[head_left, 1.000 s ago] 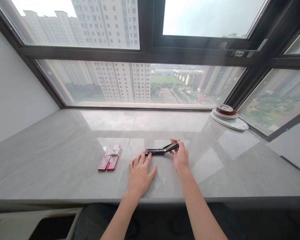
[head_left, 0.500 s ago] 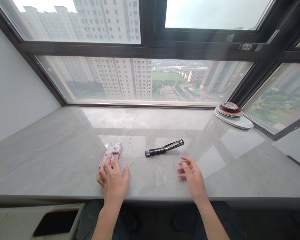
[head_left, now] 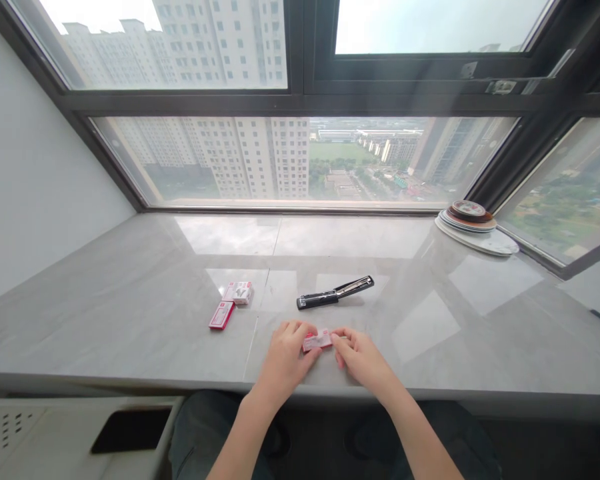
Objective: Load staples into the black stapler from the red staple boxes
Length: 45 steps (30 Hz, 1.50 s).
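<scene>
The left hand [head_left: 286,355] holds the red-and-white box [head_left: 321,341], long axis left to right; the right hand [head_left: 364,357] pinches its right end.

Dark blue-grey trousers [head_left: 205,433], partly in shadow, are being worn below, while the left forearm [head_left: 245,427] and right forearm [head_left: 414,430] are showing bare down to the fingers [head_left: 293,328].

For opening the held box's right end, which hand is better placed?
Probably the right: the right hand has fingers at that end of the box, while the left hand holds the other end.
</scene>
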Available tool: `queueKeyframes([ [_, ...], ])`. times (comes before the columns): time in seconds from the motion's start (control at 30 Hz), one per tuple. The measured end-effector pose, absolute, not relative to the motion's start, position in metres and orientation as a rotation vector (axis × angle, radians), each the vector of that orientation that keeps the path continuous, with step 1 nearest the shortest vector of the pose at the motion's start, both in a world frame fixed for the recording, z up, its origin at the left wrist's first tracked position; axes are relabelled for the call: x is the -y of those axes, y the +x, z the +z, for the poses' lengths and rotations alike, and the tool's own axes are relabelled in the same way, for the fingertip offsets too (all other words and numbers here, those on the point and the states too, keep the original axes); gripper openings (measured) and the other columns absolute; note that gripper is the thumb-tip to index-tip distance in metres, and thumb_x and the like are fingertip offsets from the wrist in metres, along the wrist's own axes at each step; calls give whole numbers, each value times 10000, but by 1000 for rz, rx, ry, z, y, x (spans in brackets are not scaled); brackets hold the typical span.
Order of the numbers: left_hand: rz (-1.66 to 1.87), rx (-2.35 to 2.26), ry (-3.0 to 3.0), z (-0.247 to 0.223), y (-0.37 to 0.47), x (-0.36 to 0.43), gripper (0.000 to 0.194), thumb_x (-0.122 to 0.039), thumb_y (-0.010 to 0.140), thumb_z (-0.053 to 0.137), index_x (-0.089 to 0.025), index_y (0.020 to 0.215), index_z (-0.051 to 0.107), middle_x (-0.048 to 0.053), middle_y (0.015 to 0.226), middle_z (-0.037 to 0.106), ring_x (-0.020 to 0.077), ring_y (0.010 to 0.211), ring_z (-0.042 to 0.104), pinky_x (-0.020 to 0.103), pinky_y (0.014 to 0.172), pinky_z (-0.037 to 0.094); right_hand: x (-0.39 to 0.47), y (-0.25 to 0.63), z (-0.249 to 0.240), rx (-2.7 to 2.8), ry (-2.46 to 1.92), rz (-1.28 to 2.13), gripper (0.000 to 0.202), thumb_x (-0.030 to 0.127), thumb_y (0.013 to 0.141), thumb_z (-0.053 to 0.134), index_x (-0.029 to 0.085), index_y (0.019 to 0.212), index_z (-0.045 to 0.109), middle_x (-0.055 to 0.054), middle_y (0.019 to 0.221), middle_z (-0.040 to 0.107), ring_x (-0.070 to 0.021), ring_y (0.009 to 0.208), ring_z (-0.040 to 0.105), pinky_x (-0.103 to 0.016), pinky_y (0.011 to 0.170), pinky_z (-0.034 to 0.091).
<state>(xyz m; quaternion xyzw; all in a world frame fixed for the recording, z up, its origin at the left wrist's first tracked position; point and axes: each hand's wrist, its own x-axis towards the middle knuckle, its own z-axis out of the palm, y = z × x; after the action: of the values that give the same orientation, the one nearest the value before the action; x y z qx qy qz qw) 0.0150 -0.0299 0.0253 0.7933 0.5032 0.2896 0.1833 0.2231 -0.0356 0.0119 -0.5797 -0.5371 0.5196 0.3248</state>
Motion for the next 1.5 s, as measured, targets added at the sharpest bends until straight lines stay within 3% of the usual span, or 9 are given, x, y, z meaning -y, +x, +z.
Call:
queueKeyframes([
  [0.23, 813, -1272, 2168, 29, 23, 20, 453, -248, 829, 780, -341, 1247, 629, -11, 1130, 714, 228, 1114, 623, 383, 997, 507, 23, 252, 14, 1440, -1596, 1355, 412, 571, 890, 603, 170, 825, 674, 51, 525, 516, -96, 459, 369, -228, 477, 226],
  [0.43, 855, -1279, 2115, 20, 16, 21, 479, -242, 874, 736, -325, 1324, 594, -2, 1153, 710, 223, 1121, 623, 397, 1033, 496, 21, 285, 17, 1509, -1826, 1187, 385, 578, 903, 576, 199, 905, 646, 42, 529, 546, -135, 481, 439, -250, 489, 272],
  [0.57, 858, -1280, 2116, 18, 16, 20, 501, -246, 873, 738, -311, 1345, 585, 10, 1176, 706, 229, 1157, 615, 399, 1049, 487, 21, 273, 38, 1773, -1833, 834, 261, 483, 897, 608, 251, 980, 696, 36, 570, 583, -161, 547, 508, -264, 538, 316],
  [0.73, 858, -1269, 2113, 17, 15, 20, 557, -253, 870, 747, -319, 1390, 556, 6, 1188, 703, 230, 1164, 605, 396, 1047, 480, 6, 233, 62, 2225, -1678, 676, 166, 313, 871, 633, 299, 802, 784, -9, 714, 702, -175, 657, 578, -289, 569, 278],
  [0.87, 843, -1260, 2118, 16, 13, 18, 553, -260, 855, 762, -339, 1369, 574, 5, 1201, 703, 245, 1148, 604, 406, 1012, 485, -10, 221, 68, 2432, -1593, 579, 121, 225, 804, 671, 264, 738, 765, -13, 712, 710, -181, 693, 584, -296, 586, 256],
  [1.13, 818, -1239, 2092, 22, 13, 18, 504, -273, 880, 736, -352, 1355, 586, -7, 1191, 695, 238, 1151, 590, 395, 1021, 471, 6, 270, 60, 2105, -1472, 820, 162, 326, 927, 579, 235, 886, 706, 14, 760, 669, -155, 717, 563, -270, 670, 398],
  [1.27, 829, -1250, 2051, 27, 11, 20, 476, -353, 883, 735, -336, 1340, 599, 16, 1232, 668, 235, 1124, 607, 363, 971, 492, 19, 295, 42, 1948, -1573, 883, 283, 439, 947, 584, 244, 1112, 707, 18, 770, 640, -157, 694, 536, -283, 662, 419],
  [1.37, 845, -1359, 1945, 27, 15, 21, 325, -384, 987, 580, -301, 1299, 621, 30, 1090, 691, 205, 952, 648, 325, 837, 505, 26, 298, 35, 1916, -1567, 942, 431, 494, 906, 657, 258, 1266, 679, 10, 843, 653, -156, 709, 538, -284, 675, 444],
  [1.5, 806, -1443, 1987, 25, 28, 23, 237, -294, 1018, 478, -277, 1146, 677, 15, 898, 713, 205, 857, 656, 319, 795, 463, 31, 282, 35, 1962, -1497, 953, 346, 456, 896, 685, 259, 1177, 726, 3, 862, 666, -161, 738, 554, -285, 698, 457],
])
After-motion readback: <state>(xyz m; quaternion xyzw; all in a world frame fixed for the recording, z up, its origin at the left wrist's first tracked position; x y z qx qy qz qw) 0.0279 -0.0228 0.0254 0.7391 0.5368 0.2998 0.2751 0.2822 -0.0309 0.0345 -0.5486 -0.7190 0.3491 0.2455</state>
